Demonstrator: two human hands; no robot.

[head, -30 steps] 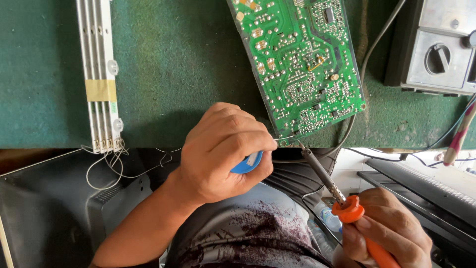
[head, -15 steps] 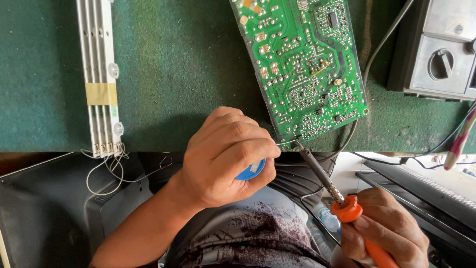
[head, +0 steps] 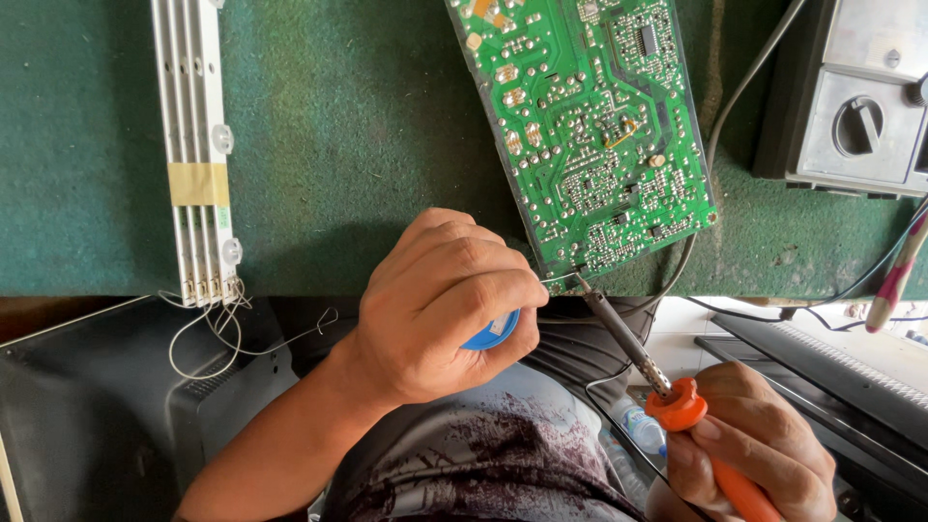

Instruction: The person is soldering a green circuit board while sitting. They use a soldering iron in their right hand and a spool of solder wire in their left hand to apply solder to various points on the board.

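Observation:
A green circuit board (head: 590,126) lies solder side up on the green mat (head: 367,135). My left hand (head: 440,304) is closed around a blue solder spool (head: 491,333), and a thin wire runs from it to the board's near corner. My right hand (head: 759,445) grips the orange handle of a soldering iron (head: 638,353). The iron's metal tip touches the same near corner of the board, where it meets the solder wire.
White LED strips (head: 198,155) bound with tan tape lie at the left, with loose thin wires at their near end. A grey box with a rotary knob (head: 855,106) sits at the far right. A dark cable curves past the board's right side.
The view has shifted slightly. Both hands and the iron tip stay at the board's near corner.

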